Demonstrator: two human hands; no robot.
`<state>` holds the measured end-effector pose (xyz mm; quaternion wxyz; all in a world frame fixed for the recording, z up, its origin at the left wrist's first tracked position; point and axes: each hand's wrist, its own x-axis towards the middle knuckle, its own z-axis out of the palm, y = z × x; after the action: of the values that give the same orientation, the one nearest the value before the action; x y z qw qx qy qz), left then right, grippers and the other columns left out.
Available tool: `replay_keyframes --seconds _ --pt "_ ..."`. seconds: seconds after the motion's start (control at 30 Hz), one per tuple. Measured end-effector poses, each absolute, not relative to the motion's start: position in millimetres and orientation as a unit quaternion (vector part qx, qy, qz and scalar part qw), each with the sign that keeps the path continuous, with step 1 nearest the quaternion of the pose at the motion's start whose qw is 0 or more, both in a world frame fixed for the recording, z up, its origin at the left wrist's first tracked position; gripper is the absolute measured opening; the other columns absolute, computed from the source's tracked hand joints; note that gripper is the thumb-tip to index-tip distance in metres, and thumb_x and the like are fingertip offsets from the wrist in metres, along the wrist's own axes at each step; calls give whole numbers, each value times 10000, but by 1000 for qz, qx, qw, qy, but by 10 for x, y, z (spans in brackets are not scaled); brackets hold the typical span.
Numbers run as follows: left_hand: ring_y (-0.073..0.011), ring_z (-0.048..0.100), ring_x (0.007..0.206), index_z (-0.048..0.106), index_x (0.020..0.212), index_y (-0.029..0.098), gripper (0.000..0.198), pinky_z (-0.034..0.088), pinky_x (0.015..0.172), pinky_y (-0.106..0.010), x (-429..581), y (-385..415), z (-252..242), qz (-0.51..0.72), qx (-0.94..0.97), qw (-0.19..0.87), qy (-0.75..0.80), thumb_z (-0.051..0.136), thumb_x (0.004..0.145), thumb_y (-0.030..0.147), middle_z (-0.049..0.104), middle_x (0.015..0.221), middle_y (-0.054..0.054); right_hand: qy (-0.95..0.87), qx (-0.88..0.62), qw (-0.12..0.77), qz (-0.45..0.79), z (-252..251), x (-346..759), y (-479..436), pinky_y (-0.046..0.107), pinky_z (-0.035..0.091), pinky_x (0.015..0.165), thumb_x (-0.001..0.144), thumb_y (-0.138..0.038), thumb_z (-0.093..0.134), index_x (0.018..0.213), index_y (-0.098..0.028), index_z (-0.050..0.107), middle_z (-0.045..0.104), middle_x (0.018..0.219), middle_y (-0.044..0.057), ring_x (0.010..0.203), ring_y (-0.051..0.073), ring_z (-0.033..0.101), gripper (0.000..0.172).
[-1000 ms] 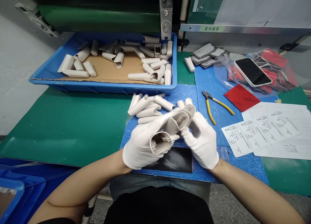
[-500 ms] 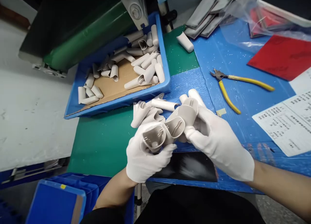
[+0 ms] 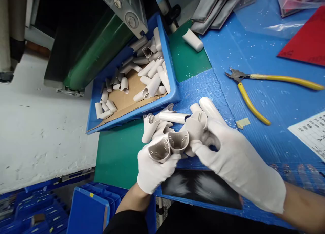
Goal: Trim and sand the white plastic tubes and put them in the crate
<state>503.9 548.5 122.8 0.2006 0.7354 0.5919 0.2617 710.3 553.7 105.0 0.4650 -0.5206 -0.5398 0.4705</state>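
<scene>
Both my hands wear white gloves. My left hand (image 3: 152, 171) is closed round a bunch of beige plastic tube shells (image 3: 169, 146), their open ends facing me. My right hand (image 3: 236, 163) is closed on another shell (image 3: 196, 125) at the right of the bunch, fingers curled about it. Just beyond them a loose pile of the same shells (image 3: 157, 124) lies on the blue corrugated sheet (image 3: 228, 58). A blue tray (image 3: 170, 71) lined with cardboard holds several more shells at the upper middle.
Yellow-handled cutters (image 3: 248, 91) lie on the blue sheet to the right. A single shell (image 3: 192, 40) rests on the green mat (image 3: 116, 152). A black pad (image 3: 203, 188) sits under my hands. Blue bins (image 3: 86, 210) stand below the table edge; a red sheet (image 3: 307, 44) and printed paper (image 3: 312, 132) lie at right.
The view has swung left and down, and tilted. My hands keep their grip on the shells, with the left hand's bunch drawn closer together.
</scene>
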Motion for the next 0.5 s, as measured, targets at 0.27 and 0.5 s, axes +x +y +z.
replay_keyframes --seconds 0.27,0.5 --pt "-246 801 1098 794 1162 244 276 669 1035 -338 5107 5496 1272 300 776 156 532 785 892 189 827 1134 -37 -622 -467 518 356 1007 7095 5524 524 638 1076 974 -179 647 1378 -393 681 756 1208 -2 1158 295 736 458" --pt "-232 786 1146 758 1212 229 331 636 1098 -331 5134 5484 1298 318 785 153 509 729 901 117 817 1194 -30 -650 -460 515 318 1001 7107 5546 604 622 1090 956 -158 632 1239 -326 753 756 1103 48 1219 365 702 351"
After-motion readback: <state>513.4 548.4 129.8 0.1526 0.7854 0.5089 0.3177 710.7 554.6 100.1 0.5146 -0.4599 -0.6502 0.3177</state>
